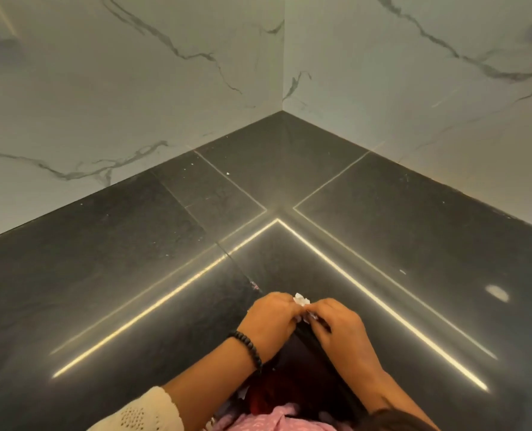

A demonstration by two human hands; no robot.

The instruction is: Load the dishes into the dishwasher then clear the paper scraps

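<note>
Hands met low over the dark table (pixel 382 244), just this side of the bright L-shaped light reflection. The left hand (pixel 269 318) had its fingers curled and pinched a small white paper scrap (pixel 300 299) at the fingertips — a beaded bracelet (pixel 248 349) circled its wrist. The right hand (pixel 339 329) was also curled, its fingertips touching the same scrap from the other side, thumb tucked in. Neither hand was spread wide. Behind the reflection, marble-veined walls (pixel 134 88) formed a corner.

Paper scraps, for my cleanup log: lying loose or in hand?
In hand: both the left hand and right hand pinch the white paper scraps.
</note>
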